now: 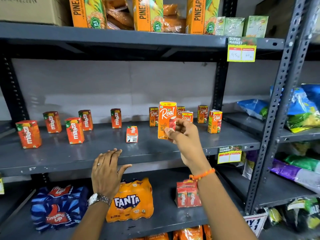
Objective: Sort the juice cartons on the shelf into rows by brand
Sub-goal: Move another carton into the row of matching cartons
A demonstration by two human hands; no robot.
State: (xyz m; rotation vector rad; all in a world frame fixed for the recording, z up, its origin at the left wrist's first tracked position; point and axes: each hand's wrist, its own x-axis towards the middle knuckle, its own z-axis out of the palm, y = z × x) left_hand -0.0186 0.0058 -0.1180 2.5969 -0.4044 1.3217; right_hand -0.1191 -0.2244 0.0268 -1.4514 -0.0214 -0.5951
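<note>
the right hand (181, 134) is pinching a real carton (166, 118) above the shelf (69, 158), the left hand (108, 168) is hovering open and empty, and sorting is seemingly half done: maaza cartons (74, 130) are sitting loosely left, real cartons (202, 114) clustering right, neither in tidy rows.

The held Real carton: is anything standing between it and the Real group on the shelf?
Nothing visible blocks it. The Real carton in the right hand is directly in front of the Real group, with open shelf below.

Bright, even light; bowed, soft edges
</note>
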